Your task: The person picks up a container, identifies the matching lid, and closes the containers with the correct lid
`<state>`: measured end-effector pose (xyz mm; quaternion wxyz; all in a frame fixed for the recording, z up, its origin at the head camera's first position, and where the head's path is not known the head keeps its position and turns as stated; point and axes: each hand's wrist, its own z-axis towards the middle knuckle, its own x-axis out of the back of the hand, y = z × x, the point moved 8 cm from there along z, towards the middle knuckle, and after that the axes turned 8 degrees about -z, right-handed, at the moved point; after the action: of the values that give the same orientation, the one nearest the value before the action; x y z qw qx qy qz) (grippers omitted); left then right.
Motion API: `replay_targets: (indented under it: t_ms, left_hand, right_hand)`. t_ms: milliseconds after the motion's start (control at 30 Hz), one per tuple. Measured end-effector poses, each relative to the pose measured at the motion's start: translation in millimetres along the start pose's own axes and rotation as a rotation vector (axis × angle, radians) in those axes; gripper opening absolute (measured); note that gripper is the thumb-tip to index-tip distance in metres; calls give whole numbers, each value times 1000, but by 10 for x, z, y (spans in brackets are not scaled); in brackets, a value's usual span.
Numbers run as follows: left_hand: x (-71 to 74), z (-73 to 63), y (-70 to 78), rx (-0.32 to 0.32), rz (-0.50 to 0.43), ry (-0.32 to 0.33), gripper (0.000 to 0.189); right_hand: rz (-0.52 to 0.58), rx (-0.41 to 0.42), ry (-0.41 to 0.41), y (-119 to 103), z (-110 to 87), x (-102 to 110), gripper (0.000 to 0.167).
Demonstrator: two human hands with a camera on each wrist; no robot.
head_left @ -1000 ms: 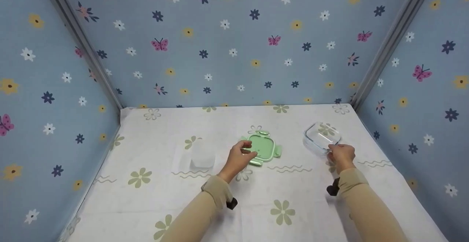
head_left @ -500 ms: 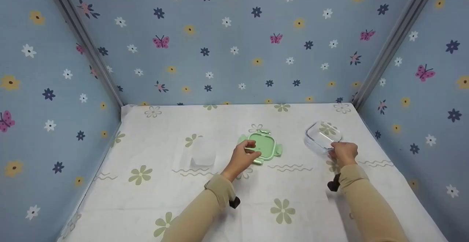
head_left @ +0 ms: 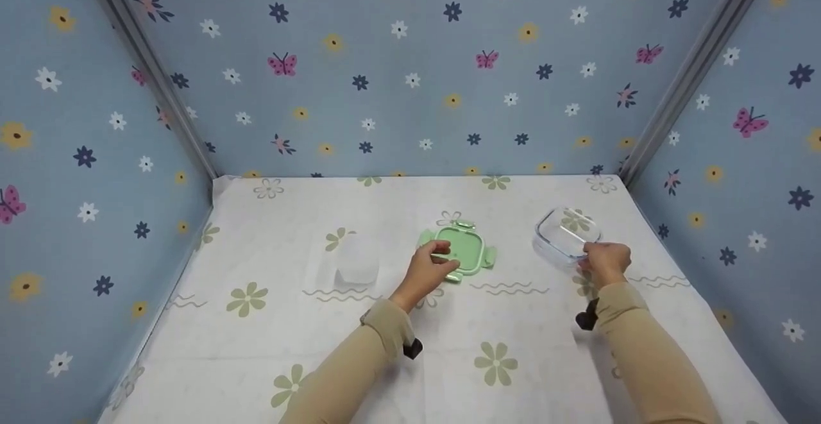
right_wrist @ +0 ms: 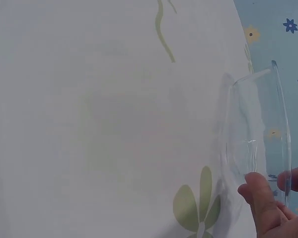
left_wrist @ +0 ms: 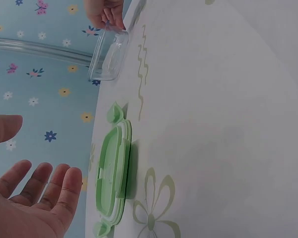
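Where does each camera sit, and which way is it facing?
Head: on the head, facing forward and down at the tablecloth; both sleeves, left hand and right hand show.
Left wrist: on that wrist, facing the green lid and, beyond it, the glass container; parts of both hands show.
Right wrist: on that wrist, facing the glass container; part of the right hand shows.
Shared: head and left wrist both show the lid and container.

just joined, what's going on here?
A person's right hand is pinching the near rim of a clear container. The left hand is over the green lid, relaxed and holding nothing. The lid lies flat on the white patterned cloth, separate from the container. A whitish translucent item sits farther left, untouched.
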<state>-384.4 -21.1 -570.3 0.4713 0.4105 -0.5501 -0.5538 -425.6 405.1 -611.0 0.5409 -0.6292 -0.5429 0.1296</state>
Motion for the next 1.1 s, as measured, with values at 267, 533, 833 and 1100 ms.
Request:
replay_targets:
  t_ms: [267,533,833,1100]
  left_hand:
    - [-7,8,8,9,14,-1,47]
    - [-13,24,23,9,8,-3,50]
    - [-97,57,-21,43,-7,-13,54]
    - [-183,111,-33,53,0,-3,57]
  right_hand:
    - [-41,77,-21,-79,-62,31,50]
    - [-35,111,-56,-119,-138,2,47]
    - [-73,115,-87,-157,-285,-98,46]
    - [-143,112,-134,-173,-468,-193,50]
